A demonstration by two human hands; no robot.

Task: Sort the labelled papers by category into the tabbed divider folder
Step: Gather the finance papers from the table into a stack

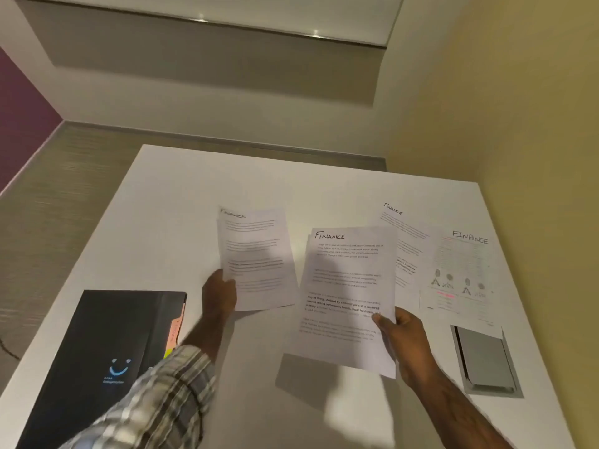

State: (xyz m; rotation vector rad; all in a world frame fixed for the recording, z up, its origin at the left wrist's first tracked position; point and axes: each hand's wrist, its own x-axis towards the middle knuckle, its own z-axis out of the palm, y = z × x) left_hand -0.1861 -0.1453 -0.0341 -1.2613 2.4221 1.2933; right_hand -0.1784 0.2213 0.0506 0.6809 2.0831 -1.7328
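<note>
room: i see white table (181, 196) stretching past both hands; wall (518, 124) at right edge.
left hand (218, 294): pinches finance stack (256, 254) by its corner.
right hand (402, 338): grips lifted finance sheet (346, 280).
folder (110, 345): black, near left.

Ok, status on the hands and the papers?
Left hand grips Finance papers. Right hand pinches Finance sheet. Folder closed, at left. No obstruction seen.
</note>
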